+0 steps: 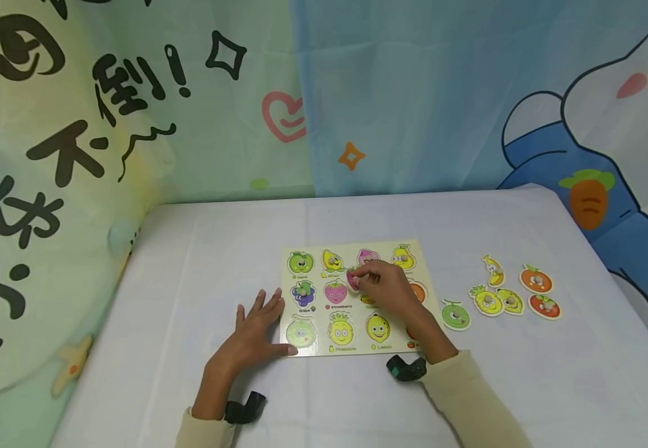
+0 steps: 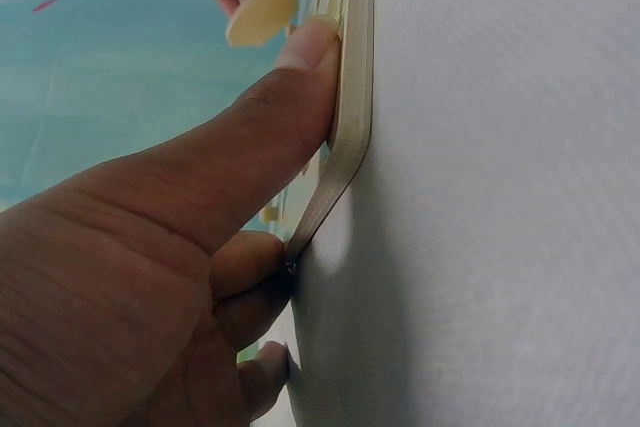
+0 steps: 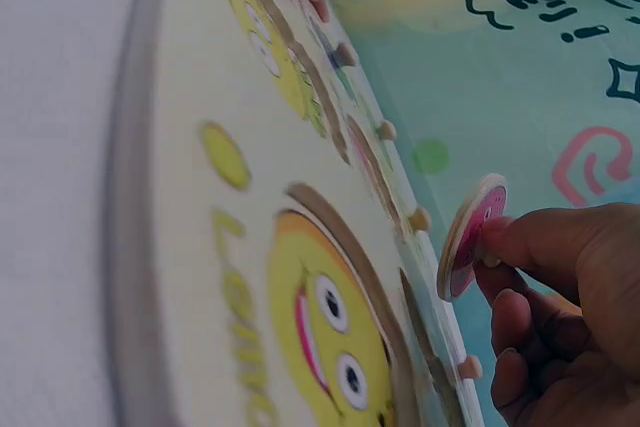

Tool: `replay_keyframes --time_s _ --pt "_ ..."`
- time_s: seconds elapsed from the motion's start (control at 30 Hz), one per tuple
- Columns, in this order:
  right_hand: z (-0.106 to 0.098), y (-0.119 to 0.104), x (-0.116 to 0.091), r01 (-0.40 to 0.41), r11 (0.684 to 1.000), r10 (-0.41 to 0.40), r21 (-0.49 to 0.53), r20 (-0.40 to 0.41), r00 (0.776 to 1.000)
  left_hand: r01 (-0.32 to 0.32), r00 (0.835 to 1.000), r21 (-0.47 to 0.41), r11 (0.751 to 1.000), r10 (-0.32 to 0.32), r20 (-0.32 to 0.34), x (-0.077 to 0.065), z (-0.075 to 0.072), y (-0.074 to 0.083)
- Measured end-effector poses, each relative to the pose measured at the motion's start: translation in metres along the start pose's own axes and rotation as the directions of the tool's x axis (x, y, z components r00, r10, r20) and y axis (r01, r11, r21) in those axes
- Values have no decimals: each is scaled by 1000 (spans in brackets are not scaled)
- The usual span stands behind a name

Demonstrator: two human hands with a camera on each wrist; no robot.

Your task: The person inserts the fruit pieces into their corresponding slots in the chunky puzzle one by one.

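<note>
Right sleeve (image 1: pixel 472 401) slants inward, grip (image 1: pixel 388 289) pinching pink piece (image 1: pixel 352 280)

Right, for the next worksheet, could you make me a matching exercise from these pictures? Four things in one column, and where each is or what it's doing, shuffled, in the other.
Column one
1. Left hand
2. Right hand
3. Banana piece
4. Purple grape piece

Column two
A. Lying on the white tabletop, off the board
B. Pinching a pink piece
C. In the board's leftmost column, middle row
D. Thumb resting on the board's near-left corner

Right pairs: 1-D, 2-B, 3-A, 4-C
</note>
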State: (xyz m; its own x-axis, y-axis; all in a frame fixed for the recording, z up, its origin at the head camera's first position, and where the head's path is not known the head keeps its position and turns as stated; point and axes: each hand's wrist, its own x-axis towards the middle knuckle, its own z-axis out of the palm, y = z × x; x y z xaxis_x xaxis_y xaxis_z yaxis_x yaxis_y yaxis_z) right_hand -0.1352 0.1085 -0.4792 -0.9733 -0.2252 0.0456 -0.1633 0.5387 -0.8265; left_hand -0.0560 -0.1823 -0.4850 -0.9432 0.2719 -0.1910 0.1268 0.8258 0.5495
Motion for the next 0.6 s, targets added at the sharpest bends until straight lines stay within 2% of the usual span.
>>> replay_keyframes --time_s 0.47,0.6 --pt "21 -7 2 62 997 -60 -34 64 996 -6 1000 -7 1000 6 2 -1 0 0" --pt "23 -11 1 68 995 -61 -77 89 994 -7 1000 -6 1000 7 4 -1 -1 0"
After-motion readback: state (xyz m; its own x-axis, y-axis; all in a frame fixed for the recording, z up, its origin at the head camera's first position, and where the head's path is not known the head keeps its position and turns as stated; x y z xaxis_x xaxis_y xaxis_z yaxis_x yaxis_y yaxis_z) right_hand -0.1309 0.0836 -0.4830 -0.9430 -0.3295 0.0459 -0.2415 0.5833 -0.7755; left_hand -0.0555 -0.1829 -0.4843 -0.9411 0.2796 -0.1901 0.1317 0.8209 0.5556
